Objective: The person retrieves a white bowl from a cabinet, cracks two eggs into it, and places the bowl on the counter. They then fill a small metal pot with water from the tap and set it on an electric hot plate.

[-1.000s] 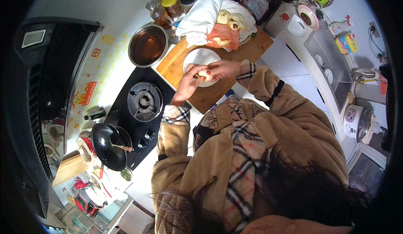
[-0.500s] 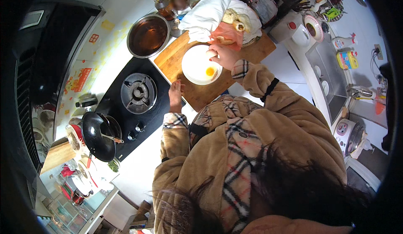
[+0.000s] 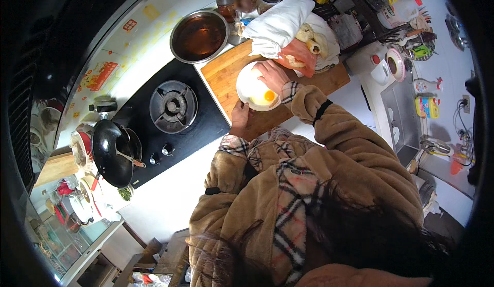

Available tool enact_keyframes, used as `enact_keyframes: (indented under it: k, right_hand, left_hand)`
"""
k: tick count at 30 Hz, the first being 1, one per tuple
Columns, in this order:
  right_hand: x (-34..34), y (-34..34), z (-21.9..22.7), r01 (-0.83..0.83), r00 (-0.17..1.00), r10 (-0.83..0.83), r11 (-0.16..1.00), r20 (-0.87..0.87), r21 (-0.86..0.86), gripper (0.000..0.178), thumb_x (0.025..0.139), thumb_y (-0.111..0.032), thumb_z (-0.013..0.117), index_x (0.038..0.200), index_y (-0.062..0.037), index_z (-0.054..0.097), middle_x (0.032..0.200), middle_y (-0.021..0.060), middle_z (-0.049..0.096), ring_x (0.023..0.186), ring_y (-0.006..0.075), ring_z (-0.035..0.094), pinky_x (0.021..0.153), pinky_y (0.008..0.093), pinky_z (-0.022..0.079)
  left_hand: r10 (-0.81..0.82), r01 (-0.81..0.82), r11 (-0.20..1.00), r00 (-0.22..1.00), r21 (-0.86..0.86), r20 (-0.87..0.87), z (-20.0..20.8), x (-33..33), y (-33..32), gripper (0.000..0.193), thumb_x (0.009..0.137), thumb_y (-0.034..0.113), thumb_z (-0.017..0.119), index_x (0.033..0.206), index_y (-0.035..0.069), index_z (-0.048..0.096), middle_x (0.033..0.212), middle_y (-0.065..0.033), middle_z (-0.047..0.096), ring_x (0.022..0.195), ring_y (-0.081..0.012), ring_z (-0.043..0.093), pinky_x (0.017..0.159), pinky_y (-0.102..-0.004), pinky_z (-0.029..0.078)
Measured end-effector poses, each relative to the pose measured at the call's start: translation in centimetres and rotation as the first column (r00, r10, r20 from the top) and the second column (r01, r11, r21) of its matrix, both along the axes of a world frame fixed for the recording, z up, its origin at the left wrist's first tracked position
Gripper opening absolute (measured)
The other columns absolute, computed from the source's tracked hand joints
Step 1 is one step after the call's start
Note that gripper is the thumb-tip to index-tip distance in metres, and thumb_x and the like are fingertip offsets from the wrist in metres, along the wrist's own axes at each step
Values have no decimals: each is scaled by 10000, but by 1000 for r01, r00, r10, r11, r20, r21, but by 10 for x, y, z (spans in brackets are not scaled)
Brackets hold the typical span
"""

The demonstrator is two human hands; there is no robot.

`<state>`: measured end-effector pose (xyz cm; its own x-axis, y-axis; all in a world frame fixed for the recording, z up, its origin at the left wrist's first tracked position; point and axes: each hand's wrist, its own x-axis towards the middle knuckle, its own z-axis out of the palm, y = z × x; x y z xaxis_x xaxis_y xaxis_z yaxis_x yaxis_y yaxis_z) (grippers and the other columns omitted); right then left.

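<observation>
One round yolk (image 3: pixel 269 96) lies in a bowl (image 3: pixel 246 83), perhaps ceramic.

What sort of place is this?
Most likely a home kitchen: there's a round gas burner, a black wok near it, and a metal sink over on the right.

Left hand (image 3: pixel 240 116) has come to the white bowl (image 3: pixel 245 83), right hand (image 3: pixel 274 76) further over it

Bright pale wall (image 3: pixel 149 45) beside black 2-knob stove (image 3: pixel 139 127), sink (image 3: pixel 392 97) at right.
</observation>
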<state>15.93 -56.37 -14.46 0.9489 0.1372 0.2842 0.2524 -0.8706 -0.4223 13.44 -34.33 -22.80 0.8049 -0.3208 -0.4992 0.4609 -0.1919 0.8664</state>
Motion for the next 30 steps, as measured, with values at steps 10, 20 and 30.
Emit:
enact_keyframes:
  k: [10, 20, 30]
  right_hand:
    - [8, 3, -11, -67, 997, 67, 998, 36, 3, 426, 817, -164, 713, 1213, -84, 580, 1193, 103, 604, 1125, 295, 558, 990, 396, 460]
    - [6, 1, -14, -137, 990, 138, 988, 7, -68, 452, 806, -112, 724, 1226, -72, 563, 1196, 106, 578, 1169, 296, 524, 1014, 397, 441]
    - [3, -3, 0, -92, 995, 96, 990, -27, 104, 415, 817, -137, 727, 1200, -106, 571, 1205, 105, 602, 1174, 306, 544, 997, 407, 454]
  left_hand:
    - [30, -30, 999, 999, 11, 44, -3, -5, -1, 183, 1009, 143, 538, 1085, -13, 595, 791, -71, 678, 615, -144, 613, 560, -273, 492]
    - [16, -17, 1000, 1000, 13, 10, -2, -3, 0, 173, 1018, 149, 537, 1077, -1, 600, 789, -68, 679, 620, -136, 612, 571, -270, 494]
    - [-195, -38, 857, 899, 514, 393, 42, 1, 1, 246, 933, 148, 643, 1153, 41, 616, 961, -147, 663, 807, -291, 623, 710, -394, 508]
